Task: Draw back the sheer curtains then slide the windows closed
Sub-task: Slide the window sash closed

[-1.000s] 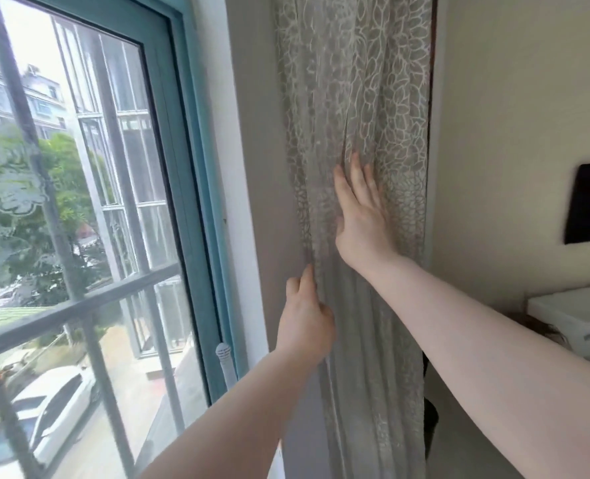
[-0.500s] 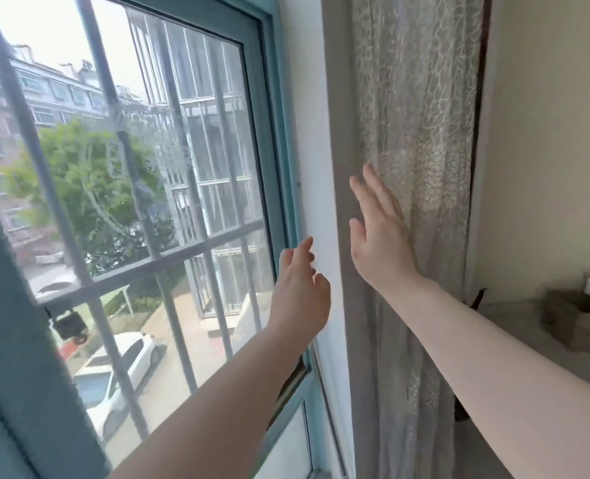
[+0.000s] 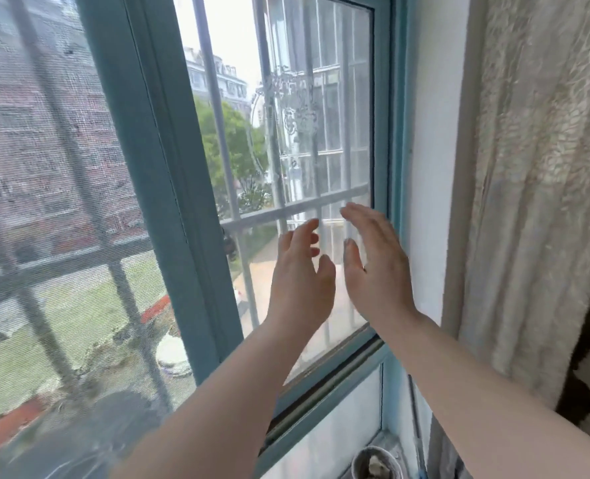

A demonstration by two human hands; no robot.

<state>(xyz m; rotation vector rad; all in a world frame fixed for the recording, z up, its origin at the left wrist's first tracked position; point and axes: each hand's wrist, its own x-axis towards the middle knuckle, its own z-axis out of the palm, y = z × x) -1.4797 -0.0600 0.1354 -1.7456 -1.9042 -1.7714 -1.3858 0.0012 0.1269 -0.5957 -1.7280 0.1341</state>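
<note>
I have both hands up against the glass of the sliding window sash point(image 3: 297, 140), holding nothing. My left hand point(image 3: 300, 285) sits at about six o'clock of the pane with the fingers loosely spread and slightly curled. My right hand point(image 3: 376, 271) is just beside it toward four o'clock, open and flat, fingers extended with small gaps between them. I can't tell whether either palm is actually touching the glass.

The sheer curtain point(image 3: 542, 188) hangs gathered at three o'clock, past the white wall strip, well clear of the window. I judge the drawing-back done and the sliding not yet started. The sash's blue stile point(image 3: 169, 188) runs down at nine o'clock of my hands, and beyond it lies the mesh insect screen point(image 3: 51, 202).

What worries me is this:
- Flat palms on smooth glass give little purchase, so they may slip instead of moving the sash.
- The stile or a handle would give a surer push, but I see no handle.
- Fingers near the right frame point(image 3: 395, 133) could be pinched if the sash runs that way.
- The round pot point(image 3: 376, 463) at the sill's six o'clock could be knocked by a forearm.

My count is two hands, one glazed sash, one screen panel, one curtain and one pot.
</note>
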